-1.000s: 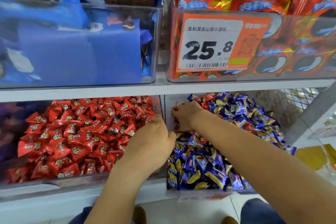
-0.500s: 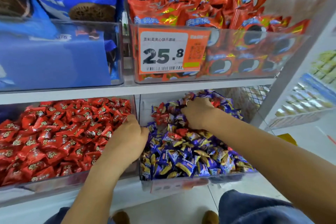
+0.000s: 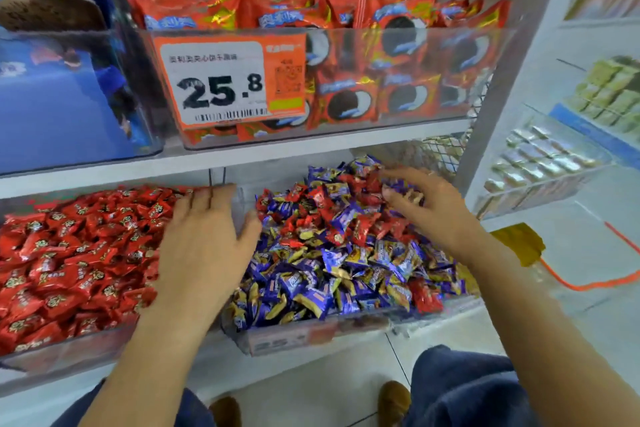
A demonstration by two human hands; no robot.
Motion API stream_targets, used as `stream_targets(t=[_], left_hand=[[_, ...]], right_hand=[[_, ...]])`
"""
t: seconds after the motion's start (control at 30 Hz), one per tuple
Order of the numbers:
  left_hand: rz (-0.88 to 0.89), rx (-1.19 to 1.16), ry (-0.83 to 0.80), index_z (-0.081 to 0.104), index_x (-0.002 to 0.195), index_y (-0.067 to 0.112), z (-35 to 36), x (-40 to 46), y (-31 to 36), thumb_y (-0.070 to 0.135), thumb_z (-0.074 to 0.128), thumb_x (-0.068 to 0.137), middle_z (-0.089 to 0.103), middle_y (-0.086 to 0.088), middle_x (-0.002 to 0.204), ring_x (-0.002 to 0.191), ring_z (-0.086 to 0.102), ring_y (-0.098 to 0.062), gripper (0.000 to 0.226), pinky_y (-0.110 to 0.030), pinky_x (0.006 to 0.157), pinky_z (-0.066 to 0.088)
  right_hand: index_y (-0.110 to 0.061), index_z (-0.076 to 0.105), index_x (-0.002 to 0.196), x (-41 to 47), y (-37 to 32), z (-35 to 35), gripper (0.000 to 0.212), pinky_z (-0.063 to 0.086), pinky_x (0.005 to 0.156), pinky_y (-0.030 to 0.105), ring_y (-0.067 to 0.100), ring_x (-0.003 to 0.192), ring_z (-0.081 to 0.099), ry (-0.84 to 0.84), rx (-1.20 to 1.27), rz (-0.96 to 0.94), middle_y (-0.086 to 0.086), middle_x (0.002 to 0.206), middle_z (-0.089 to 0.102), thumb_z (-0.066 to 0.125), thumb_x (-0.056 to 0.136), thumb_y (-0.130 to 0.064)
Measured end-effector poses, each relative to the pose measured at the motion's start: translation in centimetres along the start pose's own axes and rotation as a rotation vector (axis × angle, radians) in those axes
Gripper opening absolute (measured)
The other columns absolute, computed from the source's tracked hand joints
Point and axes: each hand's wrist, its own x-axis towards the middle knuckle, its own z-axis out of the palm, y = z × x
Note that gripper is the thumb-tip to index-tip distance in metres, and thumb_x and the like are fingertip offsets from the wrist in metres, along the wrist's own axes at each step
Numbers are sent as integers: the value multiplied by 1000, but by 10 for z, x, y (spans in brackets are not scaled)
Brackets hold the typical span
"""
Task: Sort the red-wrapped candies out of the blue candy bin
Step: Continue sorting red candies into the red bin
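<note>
**Hands over two candy bins, lower shelf**

Shelf (image 3: 104,180) runs across mid frame w/ clear bins above & below. Upper center: bin of orange cookie packs (image 3: 398,55) w/ orange price tag (image 3: 230,80) reading 25.8. Upper left: blue packs (image 3: 62,94) behind clear plastic. Lower left: red candy bin (image 3: 52,354), full of red-wrapped pieces. Lower center-right: blue candy bin (image 3: 311,333), mostly blue/gold wrappers; red-wrapped candies (image 3: 363,229) mixed in, thickest in the upper middle of the pile, one more near the bin's lower right corner.

Left hand (image 3: 204,243) is at center frame over the seam btwn the two bins, palm down, fingers (image 3: 221,194) straight & loosely spread, holding nothing visible. Right hand (image 3: 426,204) is right of center at the top of the blue pile, fingers curled into wrappers; can't tell which piece it pinches, too blurred.

Bottom: dark trousers (image 3: 460,388), brown shoes (image 3: 394,399) on the floor.
</note>
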Motion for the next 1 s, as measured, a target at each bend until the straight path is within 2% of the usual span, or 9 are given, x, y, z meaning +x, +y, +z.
stream_targets(t=[0.13,0.23,0.33,0.4,0.53,0.67,0.77,0.87,1.0], left_hand=[[118,-169,-80,65,116,18,12,1,33,27,50,92,67,-8,112,104,56,-30,30,-36,88,43],[198,-271,-155,65,116,26,29,7,55,23,53,93,65,3,115,107,55,-19,26,-29,84,39],[330,-338,-227,60,124,27,44,14,79,26,53,94,59,5,123,114,53,-15,31,-25,91,37],[368,-315,-298,51,134,30,51,14,92,37,53,94,51,6,134,121,48,-14,40,-23,94,33],[380,-263,-358,48,136,32,67,15,107,45,58,90,50,6,132,120,47,-15,49,-29,96,36],[318,-361,-321,63,117,28,71,18,110,29,69,86,56,13,98,81,49,4,32,-20,78,39],[262,-508,-296,65,114,26,71,17,107,13,67,85,61,11,101,85,54,3,31,-20,83,47],[213,-589,-260,65,114,28,68,17,105,0,55,86,64,9,104,76,59,3,41,-4,65,40],[157,-600,-273,65,111,31,70,18,104,-5,44,89,65,0,91,69,60,-13,47,-8,48,39]], right_hand=[[-30,67,90,-22,4,-31,9,51,79,34,8,85,64,44,100,135,-8,91,70,61,89,-36],[-22,65,70,-39,-1,-48,30,48,62,32,7,59,60,-114,-15,205,-3,66,66,68,75,-51],[-28,62,76,-56,-6,-50,45,53,63,27,5,65,62,-495,-148,307,-7,72,66,66,61,-69],[-29,58,85,-65,-6,-45,50,52,69,30,8,76,59,-602,-357,277,-9,81,64,62,63,-74],[-30,50,97,-75,-6,-23,51,43,61,28,11,74,52,-471,-550,159,-12,75,53,58,71,-73],[-29,55,108,-72,-1,-11,31,41,62,27,11,74,48,-414,-445,97,-12,79,52,61,83,-46],[-25,59,113,-71,3,-16,29,45,66,27,15,80,54,-397,-385,125,-4,91,62,60,84,-31],[-21,63,105,-70,8,-22,24,43,62,29,16,73,55,-307,-361,148,2,84,63,58,84,-30],[-17,55,85,-61,9,-25,3,32,55,23,7,67,46,-91,-130,204,0,78,55,56,83,-15]])
